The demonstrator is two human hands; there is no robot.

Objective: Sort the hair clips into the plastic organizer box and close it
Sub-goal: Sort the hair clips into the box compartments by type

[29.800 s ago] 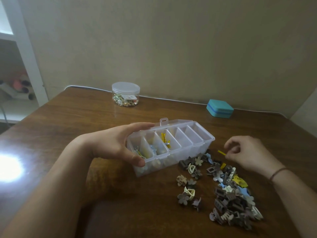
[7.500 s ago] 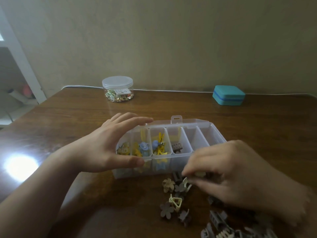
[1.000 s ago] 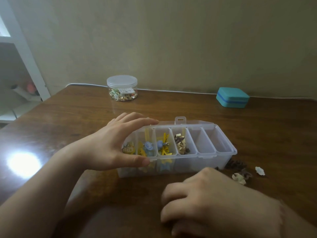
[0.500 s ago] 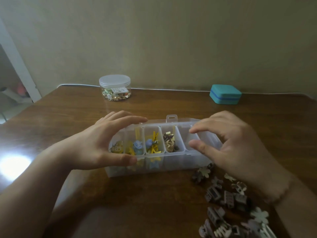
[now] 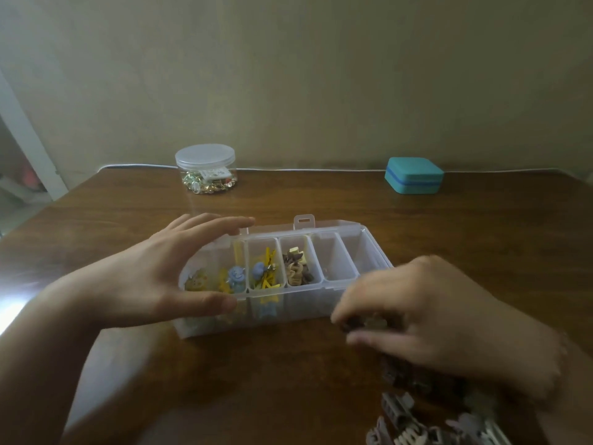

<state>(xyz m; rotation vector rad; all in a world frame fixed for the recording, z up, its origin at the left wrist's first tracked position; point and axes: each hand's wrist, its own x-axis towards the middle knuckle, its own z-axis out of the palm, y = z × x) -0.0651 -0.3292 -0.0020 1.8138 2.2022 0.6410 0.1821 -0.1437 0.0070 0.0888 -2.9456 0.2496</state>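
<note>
The clear plastic organizer box (image 5: 333, 248) stands open on the wooden table, its lid tilted back. Its left compartments hold yellow and blue clips (image 5: 264, 273); the fourth holds brown and beige clips (image 5: 296, 268); the two on the right look empty. My left hand (image 5: 167, 274) grips the box's left end, thumb on the front wall, fingers over the back. My right hand (image 5: 426, 319), blurred, is down in front of the box's right end, pinching small dark and beige clips (image 5: 365, 322). A pile of grey and white clips (image 5: 417, 425) lies at the lower right, partly hidden by that hand.
A round clear jar (image 5: 205, 170) of gold pins stands at the table's back left. A teal case (image 5: 414, 175) sits at the back right. A white cable runs along the wall edge. White shelving stands at the far left.
My right hand has dropped from above the box's right compartments to the table in front of it and has picked up clips. My left hand still holds the box.
</note>
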